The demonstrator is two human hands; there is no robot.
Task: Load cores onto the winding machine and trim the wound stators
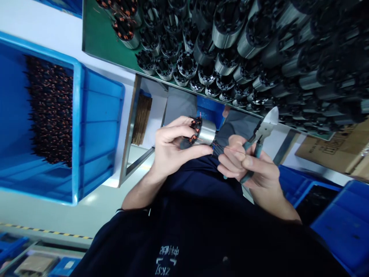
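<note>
My left hand (172,149) is closed around a motor stator (207,132), a silvery metal ring with a black end piece and copper windings showing at its left end. Its thumb lies along the lower side of the ring. My right hand (238,159) grips a pair of cutting pliers (264,129) whose jaws point up and away from the stator. Between thumb and fingers the same hand pinches a thin wire (230,149), which runs to the stator's right end. A small blue piece shows near the left thumb tip.
Many similar stators (187,64) stand in rows on a green-topped table (98,44) ahead. To the left, a blue crate (98,104) holds densely packed dark parts with copper. Cardboard boxes (323,152) and blue bins (343,223) are at the right.
</note>
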